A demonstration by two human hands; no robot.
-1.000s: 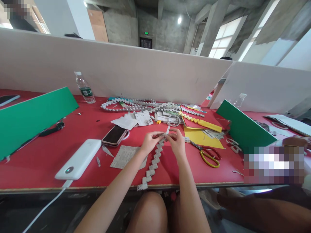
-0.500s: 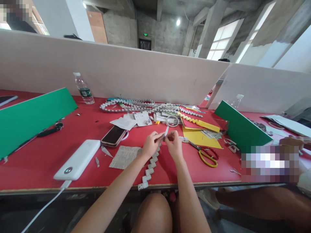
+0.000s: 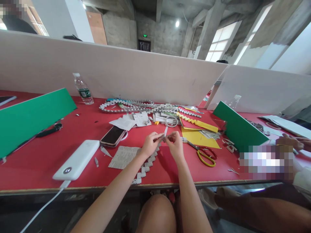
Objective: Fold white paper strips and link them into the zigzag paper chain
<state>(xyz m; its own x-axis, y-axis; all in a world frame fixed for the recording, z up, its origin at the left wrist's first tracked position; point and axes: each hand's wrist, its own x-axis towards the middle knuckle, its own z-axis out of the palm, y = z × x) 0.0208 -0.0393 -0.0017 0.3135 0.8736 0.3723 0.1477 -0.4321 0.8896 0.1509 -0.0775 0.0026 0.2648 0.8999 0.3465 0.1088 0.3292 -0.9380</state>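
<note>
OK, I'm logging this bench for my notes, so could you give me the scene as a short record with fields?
left hand: pinching the chain near its upper end
right hand: fingertips at that same end
phone: left of the hands, screen dark
power bank: front left, cable attached
scissors: right of the hands
bottle: back left, by the partition
table: red

Scissors [image 3: 205, 157] lie right of the phone [image 3: 113, 135].

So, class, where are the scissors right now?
In the head view, the scissors lie right of the right hand, at the near edge of the yellow paper.
</note>
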